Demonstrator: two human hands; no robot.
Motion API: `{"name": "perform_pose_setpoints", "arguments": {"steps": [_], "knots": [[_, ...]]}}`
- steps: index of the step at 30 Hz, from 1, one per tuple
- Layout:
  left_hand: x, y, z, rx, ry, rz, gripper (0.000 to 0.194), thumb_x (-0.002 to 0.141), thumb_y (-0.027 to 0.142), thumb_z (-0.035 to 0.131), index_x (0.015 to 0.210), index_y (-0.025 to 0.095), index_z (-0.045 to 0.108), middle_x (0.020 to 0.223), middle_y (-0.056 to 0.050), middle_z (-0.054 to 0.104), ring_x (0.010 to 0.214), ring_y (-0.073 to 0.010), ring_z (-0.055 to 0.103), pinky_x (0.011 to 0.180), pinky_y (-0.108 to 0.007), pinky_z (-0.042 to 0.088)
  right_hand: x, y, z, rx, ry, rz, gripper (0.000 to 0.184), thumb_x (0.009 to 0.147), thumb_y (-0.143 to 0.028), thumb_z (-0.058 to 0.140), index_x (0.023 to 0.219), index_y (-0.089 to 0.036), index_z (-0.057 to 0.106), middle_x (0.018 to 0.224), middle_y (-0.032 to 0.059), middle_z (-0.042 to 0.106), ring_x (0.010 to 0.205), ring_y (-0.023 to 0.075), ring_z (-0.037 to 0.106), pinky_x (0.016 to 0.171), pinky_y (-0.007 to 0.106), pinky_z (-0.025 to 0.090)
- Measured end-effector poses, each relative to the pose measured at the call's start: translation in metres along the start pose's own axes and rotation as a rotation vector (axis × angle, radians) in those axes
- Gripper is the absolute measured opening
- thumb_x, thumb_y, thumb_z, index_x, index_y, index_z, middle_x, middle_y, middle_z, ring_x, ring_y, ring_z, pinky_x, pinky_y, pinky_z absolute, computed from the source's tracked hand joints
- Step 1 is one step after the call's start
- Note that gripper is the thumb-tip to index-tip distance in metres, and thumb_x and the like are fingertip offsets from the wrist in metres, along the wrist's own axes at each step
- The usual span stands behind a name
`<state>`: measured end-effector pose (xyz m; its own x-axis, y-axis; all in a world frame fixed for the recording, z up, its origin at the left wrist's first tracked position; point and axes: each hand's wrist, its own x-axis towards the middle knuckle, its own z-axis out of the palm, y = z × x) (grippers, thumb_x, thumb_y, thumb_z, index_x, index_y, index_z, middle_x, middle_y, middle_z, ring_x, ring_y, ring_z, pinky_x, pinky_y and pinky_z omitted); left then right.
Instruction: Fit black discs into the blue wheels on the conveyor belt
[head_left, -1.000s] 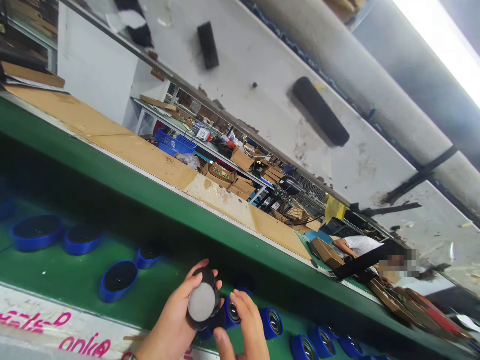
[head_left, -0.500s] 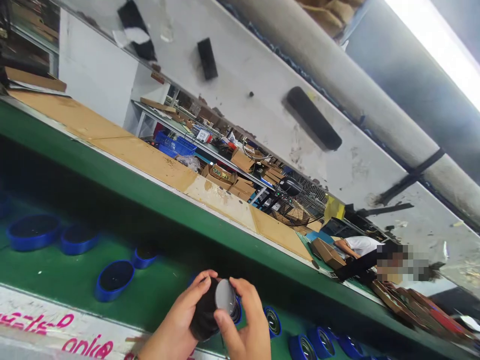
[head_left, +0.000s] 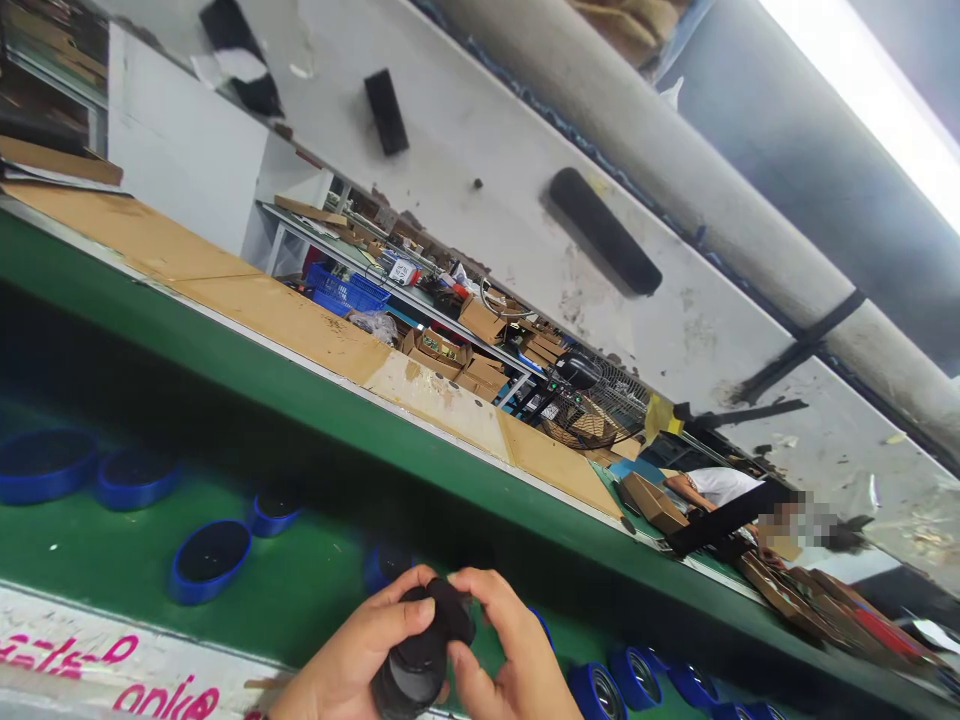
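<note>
At the bottom centre both hands hold one black round part point(head_left: 424, 655), a short cylinder with a dark end cap. My left hand point(head_left: 352, 660) wraps its fingers around the left side of the body. My right hand point(head_left: 510, 660) pinches the upper end between thumb and fingers. They hover just above the green conveyor belt point(head_left: 112, 560). Several blue-rimmed round parts lie on the belt: flat ones at the left point(head_left: 210, 558) and smaller ones at the lower right point(head_left: 596, 690).
A cardboard-topped shelf point(head_left: 300, 320) runs above the belt. Behind it stand benches with cardboard boxes point(head_left: 450, 355), a blue basket point(head_left: 345, 292) and a fan point(head_left: 592, 405). Another person point(head_left: 720, 488) leans over the line at the right. A white strip with pink lettering point(head_left: 90, 660) edges the belt.
The black part has been turned in my hands: its pale grey round face showed earlier, now only dark surfaces show. My right hand closed onto its upper end. The view shifted slightly.
</note>
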<state>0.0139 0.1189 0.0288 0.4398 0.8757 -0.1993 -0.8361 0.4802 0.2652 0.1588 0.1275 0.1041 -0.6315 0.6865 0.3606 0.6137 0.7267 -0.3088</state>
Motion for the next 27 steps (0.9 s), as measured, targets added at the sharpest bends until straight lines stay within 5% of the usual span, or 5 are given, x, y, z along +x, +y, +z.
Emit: {"name": "perform_pose_setpoints", "arguments": {"steps": [3,6,11,16,27], "knots": [[-0.001,0.002,0.002,0.104,0.081,-0.025,0.023,0.071,0.021,0.065,0.092,0.020,0.055,0.066,-0.002,0.061,0.052,-0.0157,0.057,0.048,-0.028,0.043,-0.010,0.009,0.002,-0.229,-0.036,-0.013,0.066,0.076,-0.013,0.054,0.136,-0.025,0.030,0.132,0.0075,0.048,0.119,0.0193,0.048,0.095,0.030,0.046],[-0.002,0.004,0.004,0.206,0.103,-0.059,0.025,0.069,0.021,0.067,0.091,0.020,0.055,0.069,-0.001,0.062,0.051,-0.0137,0.056,0.048,-0.028,0.044,-0.017,0.015,0.004,-0.325,-0.101,-0.041,0.056,0.080,-0.023,0.060,0.132,-0.024,0.039,0.131,0.0087,0.051,0.118,0.0207,0.050,0.095,0.031,0.046],[-0.003,0.008,0.004,0.294,-0.076,-0.061,0.012,0.076,0.027,0.061,0.081,0.017,0.057,0.067,-0.001,0.057,0.054,-0.0115,0.053,0.047,-0.025,0.043,-0.029,0.028,0.003,-0.228,-0.032,0.035,0.053,0.078,-0.038,0.063,0.126,-0.021,0.046,0.121,0.0096,0.058,0.112,0.0207,0.056,0.092,0.029,0.049],[0.005,0.023,-0.004,0.064,0.129,0.107,0.018,0.077,0.036,0.061,0.085,0.020,0.058,0.083,-0.002,0.061,0.069,-0.0149,0.057,0.056,-0.028,0.045,-0.047,0.053,0.027,-0.240,0.089,0.326,0.044,0.082,-0.030,0.057,0.124,-0.020,0.048,0.124,0.0099,0.057,0.113,0.0217,0.055,0.091,0.034,0.050],[0.010,0.037,-0.015,-0.188,0.225,0.283,0.027,0.077,0.025,0.055,0.102,0.016,0.057,0.097,-0.013,0.065,0.083,-0.0255,0.063,0.068,-0.038,0.049,-0.039,0.049,0.064,-0.240,0.062,0.294,0.048,0.073,-0.017,0.061,0.120,-0.022,0.054,0.117,0.0077,0.062,0.108,0.0251,0.059,0.088,0.042,0.052]]}}
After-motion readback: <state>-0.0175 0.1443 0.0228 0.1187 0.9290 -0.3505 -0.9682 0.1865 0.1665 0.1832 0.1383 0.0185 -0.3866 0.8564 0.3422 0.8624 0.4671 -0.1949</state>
